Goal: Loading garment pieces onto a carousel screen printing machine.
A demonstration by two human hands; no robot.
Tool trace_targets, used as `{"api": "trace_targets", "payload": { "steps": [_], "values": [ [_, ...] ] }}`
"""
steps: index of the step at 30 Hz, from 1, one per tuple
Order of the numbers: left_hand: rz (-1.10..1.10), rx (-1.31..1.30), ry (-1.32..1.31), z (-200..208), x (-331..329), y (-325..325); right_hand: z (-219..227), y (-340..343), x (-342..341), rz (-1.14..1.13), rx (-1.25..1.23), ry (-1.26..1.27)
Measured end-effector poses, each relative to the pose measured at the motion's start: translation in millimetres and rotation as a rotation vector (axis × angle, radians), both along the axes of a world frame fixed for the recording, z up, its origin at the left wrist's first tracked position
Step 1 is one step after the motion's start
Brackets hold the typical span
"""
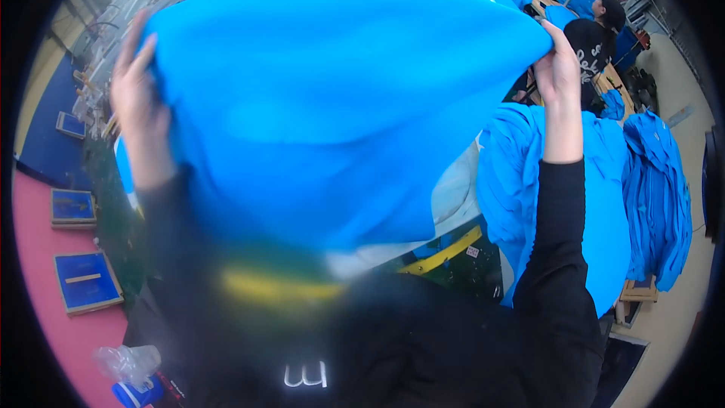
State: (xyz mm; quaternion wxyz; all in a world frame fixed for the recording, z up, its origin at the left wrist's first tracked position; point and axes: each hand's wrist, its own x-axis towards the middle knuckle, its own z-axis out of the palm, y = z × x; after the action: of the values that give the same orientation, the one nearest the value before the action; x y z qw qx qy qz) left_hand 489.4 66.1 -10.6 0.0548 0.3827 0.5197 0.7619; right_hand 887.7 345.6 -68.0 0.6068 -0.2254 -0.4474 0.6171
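Note:
A large piece of bright blue fabric [340, 98] is stretched out in the air between my two hands and billows in the middle. My left hand [142, 98], slightly smeared by motion, grips its left edge with the fingers partly behind the cloth. At the far right corner my right hand [559, 68] pinches the fabric between thumb and fingers. Beneath the raised cloth part of a white work surface [455, 189] shows, along with a yellow strip [445, 251] at its near edge. The rest of that surface is hidden by the fabric.
Stacked blue cloth pieces [596, 204] lie right of my forearm, with another bundle [657, 196] beyond. Blue-meshed frames [87, 281] lie at left on pink flooring. A clear plastic bag [128, 364] is at lower left. A person in a black cap [612, 12] is at the far right.

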Motion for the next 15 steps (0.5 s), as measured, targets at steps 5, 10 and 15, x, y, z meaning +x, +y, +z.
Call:
{"api": "trace_targets", "payload": {
  "steps": [5, 10, 15],
  "values": [
    [-0.171, -0.480, -0.084, -39, -88, 86, -40, 110, -73, -0.197, -0.278, -0.083],
    [-0.414, -0.441, -0.211, -37, -109, 164, -25, 171, -85, -0.139, -0.136, -0.354],
    [-0.412, -0.400, 0.028, 0, -160, 179, 34, 179, -91, -0.155, 0.073, -0.166]
  ]
}}
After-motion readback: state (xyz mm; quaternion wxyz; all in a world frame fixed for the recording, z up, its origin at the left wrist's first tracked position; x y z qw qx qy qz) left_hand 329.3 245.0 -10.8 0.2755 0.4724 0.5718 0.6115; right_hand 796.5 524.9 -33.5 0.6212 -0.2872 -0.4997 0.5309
